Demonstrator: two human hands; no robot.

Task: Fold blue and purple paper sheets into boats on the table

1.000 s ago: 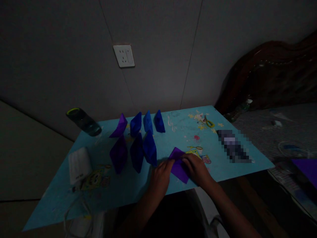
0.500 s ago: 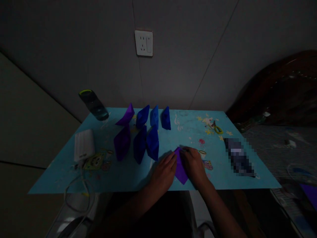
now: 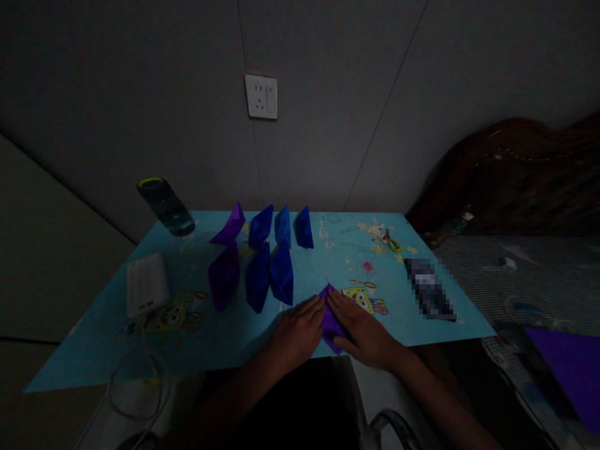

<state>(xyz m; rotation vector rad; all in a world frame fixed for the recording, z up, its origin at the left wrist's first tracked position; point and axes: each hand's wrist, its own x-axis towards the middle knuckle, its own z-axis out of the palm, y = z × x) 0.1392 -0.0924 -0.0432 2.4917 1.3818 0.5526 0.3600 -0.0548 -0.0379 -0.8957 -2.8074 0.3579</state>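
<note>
A folded piece of purple paper lies on the light-blue table near its front edge, one pointed corner facing away from me. My left hand rests along the paper's left side, fingers stretched out and pressing on it. Flat across the upper right part lies my right hand, fingers extended and thumb apart. Left of my hands stand several folded paper boats in two rows, among them a dark blue boat, a lighter blue boat and a purple boat.
A white power bank with a cable sits at the table's left. Behind it is a dark bottle. Yellow-handled scissors lie at the back right, and a blurred phone-like object at the right. Purple paper lies beyond the table.
My right hand has gone from bent fingers at the paper's top to lying flat over it, uncovering a printed yellow cartoon figure. The view has shifted slightly to the right.
</note>
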